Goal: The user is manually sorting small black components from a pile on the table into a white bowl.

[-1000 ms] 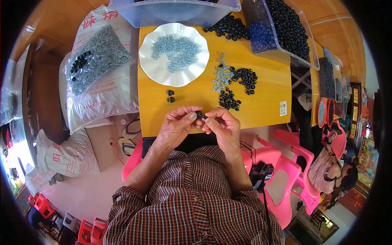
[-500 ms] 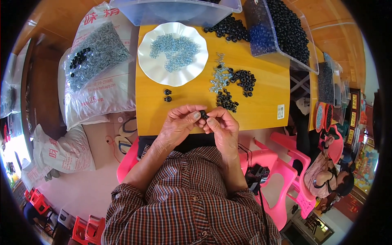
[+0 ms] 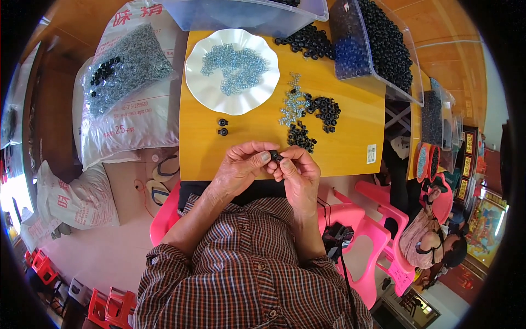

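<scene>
Above the near edge of the yellow table, my left hand (image 3: 245, 166) pinches a small black plastic part (image 3: 274, 155) between thumb and fingers. My right hand (image 3: 297, 169) is closed on its other end, fingertips almost meeting the left ones. It looks like a cord lock; the fingers hide much of it. Two similar black pieces (image 3: 223, 127) lie just beyond my left hand. Past my right hand are small piles of black plastic rings (image 3: 327, 112), smaller black plastic pieces (image 3: 299, 137) and thin metal springs (image 3: 294, 105). A scalloped white plate (image 3: 200, 90) bears many more springs.
Clear plastic bins (image 3: 378, 49) of black parts stand at the table's far side, beside a loose black heap (image 3: 308, 41). Left of the table, a bag of springs (image 3: 131, 68) rests on white sacks (image 3: 129, 134). Pink chairs (image 3: 378, 233) and a seated person (image 3: 424, 241) are at right.
Both hands stay together in nearly the same place, with the black part turned slightly between the fingertips. The whole view has shifted a little; the piles look unchanged.
</scene>
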Motion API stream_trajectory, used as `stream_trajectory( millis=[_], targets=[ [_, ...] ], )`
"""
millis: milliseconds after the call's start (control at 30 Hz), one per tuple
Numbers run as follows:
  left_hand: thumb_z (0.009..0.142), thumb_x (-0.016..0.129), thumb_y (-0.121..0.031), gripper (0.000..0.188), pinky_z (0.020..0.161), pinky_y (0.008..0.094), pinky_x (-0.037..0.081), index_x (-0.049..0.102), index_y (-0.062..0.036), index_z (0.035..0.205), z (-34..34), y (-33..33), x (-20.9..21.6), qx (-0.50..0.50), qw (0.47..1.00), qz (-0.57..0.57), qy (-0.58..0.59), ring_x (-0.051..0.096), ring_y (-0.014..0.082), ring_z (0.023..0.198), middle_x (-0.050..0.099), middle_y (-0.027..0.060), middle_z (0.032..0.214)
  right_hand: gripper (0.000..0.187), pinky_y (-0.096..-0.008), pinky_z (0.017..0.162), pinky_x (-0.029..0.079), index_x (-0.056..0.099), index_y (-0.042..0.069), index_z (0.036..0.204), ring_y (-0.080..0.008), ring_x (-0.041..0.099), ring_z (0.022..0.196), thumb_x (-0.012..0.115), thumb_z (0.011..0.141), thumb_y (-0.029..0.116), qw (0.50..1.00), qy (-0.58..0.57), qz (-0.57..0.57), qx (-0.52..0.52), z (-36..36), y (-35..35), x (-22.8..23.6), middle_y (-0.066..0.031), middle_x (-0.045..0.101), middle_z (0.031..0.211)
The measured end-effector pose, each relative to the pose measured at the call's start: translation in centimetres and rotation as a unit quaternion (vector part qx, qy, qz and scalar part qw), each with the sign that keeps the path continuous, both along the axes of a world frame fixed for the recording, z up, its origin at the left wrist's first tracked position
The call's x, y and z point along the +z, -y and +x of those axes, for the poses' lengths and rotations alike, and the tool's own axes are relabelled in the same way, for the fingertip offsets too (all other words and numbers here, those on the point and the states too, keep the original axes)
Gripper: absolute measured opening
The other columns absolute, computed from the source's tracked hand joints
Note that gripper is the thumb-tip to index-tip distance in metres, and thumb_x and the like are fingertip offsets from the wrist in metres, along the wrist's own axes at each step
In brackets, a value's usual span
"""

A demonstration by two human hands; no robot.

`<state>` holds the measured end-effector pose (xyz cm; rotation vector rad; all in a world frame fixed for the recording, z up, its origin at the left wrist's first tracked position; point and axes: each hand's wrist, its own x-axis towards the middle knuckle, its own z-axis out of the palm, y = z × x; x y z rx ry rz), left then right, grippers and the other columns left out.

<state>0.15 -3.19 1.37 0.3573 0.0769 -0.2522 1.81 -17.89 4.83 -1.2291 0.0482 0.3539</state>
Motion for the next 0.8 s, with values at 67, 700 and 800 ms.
stream_trajectory(
  millis=[67, 700, 800],
  targets=[
    [0.092, 0.054, -0.007, 0.024, 0.073, 0.0396, 0.055, 0.060, 0.0019, 0.114, -0.08, 0.03, -0.23, 0.000, 1.000, 0.012, -0.011, 0.063, 0.0188, 0.080, 0.065, 0.0112, 0.087, 0.012, -0.0191, 0.057, 0.046, 0.058, 0.000, 0.098, -0.0087, 0.058, 0.067, 0.061, 0.090, 0.009, 1.000, 0.002, 0.003, -0.003, 0.01, 0.04, -0.12, -0.0055, 0.063, 0.081],
    [0.089, 0.057, -0.003, 0.024, 0.076, 0.0355, 0.054, 0.061, 0.0009, 0.112, -0.13, 0.29, -0.31, 0.011, 0.999, 0.034, 0.002, 0.061, 0.0188, 0.081, 0.064, 0.0106, 0.093, 0.011, -0.0200, 0.058, 0.045, 0.058, 0.000, 0.097, -0.0101, 0.057, 0.067, 0.060, 0.090, 0.008, 1.000, 0.001, 0.013, -0.014, -0.02, -0.14, 0.13, -0.0066, 0.062, 0.081],
    [0.089, 0.057, -0.002, 0.023, 0.076, 0.0357, 0.054, 0.061, 0.0006, 0.112, -0.17, 0.38, -0.52, 0.015, 0.999, 0.039, 0.001, 0.061, 0.0190, 0.081, 0.064, 0.0109, 0.093, 0.011, -0.0202, 0.058, 0.045, 0.058, 0.000, 0.096, -0.0103, 0.057, 0.068, 0.060, 0.090, 0.008, 1.000, 0.000, 0.015, -0.015, 0.00, -0.18, 0.16, -0.0066, 0.062, 0.081]
  ],
)
